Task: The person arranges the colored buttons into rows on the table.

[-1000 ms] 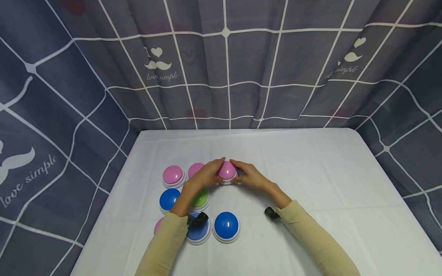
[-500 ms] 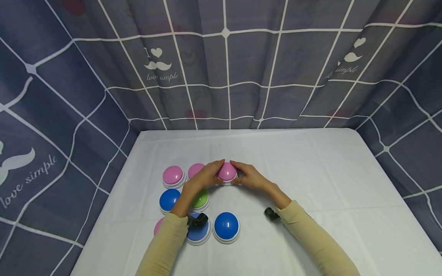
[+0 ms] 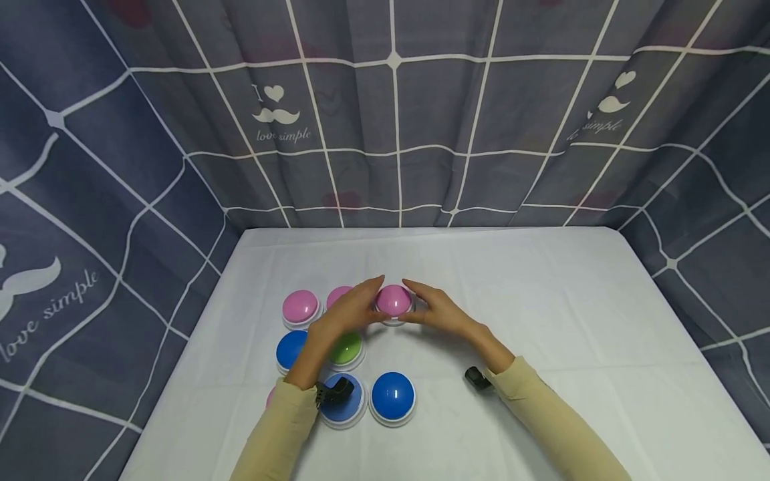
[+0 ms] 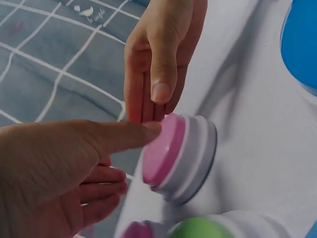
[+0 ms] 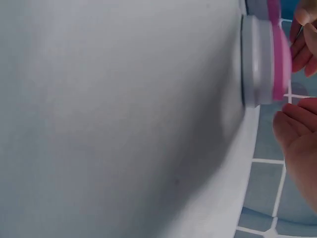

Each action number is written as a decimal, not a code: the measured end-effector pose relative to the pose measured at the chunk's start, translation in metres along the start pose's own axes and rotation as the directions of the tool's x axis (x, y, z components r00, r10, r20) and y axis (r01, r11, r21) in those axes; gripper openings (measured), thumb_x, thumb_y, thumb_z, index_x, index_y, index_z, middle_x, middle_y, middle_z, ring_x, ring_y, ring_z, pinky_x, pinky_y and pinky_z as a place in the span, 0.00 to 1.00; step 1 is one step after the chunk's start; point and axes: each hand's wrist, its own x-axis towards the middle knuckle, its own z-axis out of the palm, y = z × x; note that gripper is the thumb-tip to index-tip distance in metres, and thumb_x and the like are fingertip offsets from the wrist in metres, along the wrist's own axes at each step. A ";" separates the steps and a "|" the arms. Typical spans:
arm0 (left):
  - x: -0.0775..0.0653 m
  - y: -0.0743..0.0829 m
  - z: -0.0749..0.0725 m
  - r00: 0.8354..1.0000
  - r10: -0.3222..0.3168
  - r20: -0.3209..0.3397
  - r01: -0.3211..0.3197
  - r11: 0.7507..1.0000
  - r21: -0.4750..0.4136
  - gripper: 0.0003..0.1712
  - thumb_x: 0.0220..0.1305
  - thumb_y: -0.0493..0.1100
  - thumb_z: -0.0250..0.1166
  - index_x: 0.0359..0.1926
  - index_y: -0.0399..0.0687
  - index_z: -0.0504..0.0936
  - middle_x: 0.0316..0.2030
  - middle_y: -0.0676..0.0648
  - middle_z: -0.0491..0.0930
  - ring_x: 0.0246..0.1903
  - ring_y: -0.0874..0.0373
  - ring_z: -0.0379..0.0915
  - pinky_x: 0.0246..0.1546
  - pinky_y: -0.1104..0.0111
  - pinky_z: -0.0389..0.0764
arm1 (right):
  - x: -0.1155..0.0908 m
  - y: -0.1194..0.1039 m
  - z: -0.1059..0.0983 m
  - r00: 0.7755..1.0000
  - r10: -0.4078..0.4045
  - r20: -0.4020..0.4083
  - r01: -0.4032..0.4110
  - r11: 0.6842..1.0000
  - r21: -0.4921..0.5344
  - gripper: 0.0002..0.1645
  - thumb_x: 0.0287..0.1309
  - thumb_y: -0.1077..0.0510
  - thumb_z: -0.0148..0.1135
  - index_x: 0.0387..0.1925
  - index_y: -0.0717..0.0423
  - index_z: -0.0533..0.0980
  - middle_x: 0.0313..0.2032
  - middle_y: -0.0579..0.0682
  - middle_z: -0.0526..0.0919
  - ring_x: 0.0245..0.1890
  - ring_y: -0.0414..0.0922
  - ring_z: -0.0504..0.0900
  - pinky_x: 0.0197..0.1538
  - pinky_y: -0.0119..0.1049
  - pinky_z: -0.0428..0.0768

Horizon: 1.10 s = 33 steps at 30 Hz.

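Observation:
A pink dome push button [image 3: 394,300] with a white base stands on the white tabletop at the right end of the back row. My left hand [image 3: 351,308] is at its left side and my right hand [image 3: 442,312] at its right, fingers loosely extended. In the right wrist view a gap shows between the right hand [image 5: 302,144] and the pink button [image 5: 260,64]. From the left wrist, the left thumb [image 4: 129,136] overlaps the pink dome [image 4: 166,153]; whether it touches cannot be told.
Two more pink buttons [image 3: 299,306] are in the back row, one partly behind the left hand. A blue button [image 3: 291,349] and a green button [image 3: 346,349] sit before them. Nearer are two blue buttons [image 3: 393,399] and a pink one mostly hidden by the left sleeve [image 3: 271,434].
Both hands have loosened from the pink button and drawn slightly apart, the left hand going left. The button stays in about the same place.

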 end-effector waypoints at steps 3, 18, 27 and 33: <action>-0.008 0.006 -0.005 1.000 -0.009 0.004 0.009 0.999 0.031 0.49 0.59 0.51 0.73 0.74 0.40 0.60 0.70 0.40 0.64 0.70 0.45 0.59 0.65 0.51 0.66 | -0.006 -0.007 -0.001 1.000 0.008 -0.013 -0.008 1.000 0.009 0.49 0.55 0.47 0.73 0.71 0.64 0.62 0.69 0.57 0.67 0.70 0.53 0.63 0.69 0.52 0.63; -0.070 0.040 -0.008 0.989 0.073 0.127 -0.096 0.978 0.184 0.50 0.56 0.63 0.71 0.72 0.43 0.65 0.67 0.43 0.70 0.66 0.48 0.65 0.60 0.54 0.73 | -0.049 -0.048 -0.002 0.991 -0.081 0.111 0.085 0.996 -0.032 0.53 0.53 0.42 0.74 0.73 0.60 0.61 0.71 0.53 0.66 0.71 0.48 0.63 0.69 0.47 0.64; -0.092 0.040 0.010 0.973 0.079 0.216 -0.117 0.978 0.171 0.56 0.48 0.72 0.72 0.70 0.45 0.68 0.67 0.46 0.69 0.66 0.50 0.65 0.62 0.53 0.71 | -0.076 -0.054 0.009 0.962 -0.063 0.266 0.084 0.994 -0.069 0.57 0.51 0.35 0.73 0.73 0.58 0.61 0.72 0.50 0.63 0.72 0.47 0.60 0.70 0.45 0.61; -0.099 0.036 0.023 0.963 0.101 0.252 -0.153 0.968 0.197 0.57 0.44 0.70 0.75 0.69 0.44 0.69 0.64 0.47 0.72 0.65 0.52 0.67 0.61 0.55 0.73 | -0.085 -0.055 0.019 0.950 -0.076 0.302 0.107 0.990 -0.087 0.55 0.51 0.38 0.74 0.72 0.60 0.63 0.70 0.52 0.66 0.70 0.48 0.64 0.69 0.45 0.64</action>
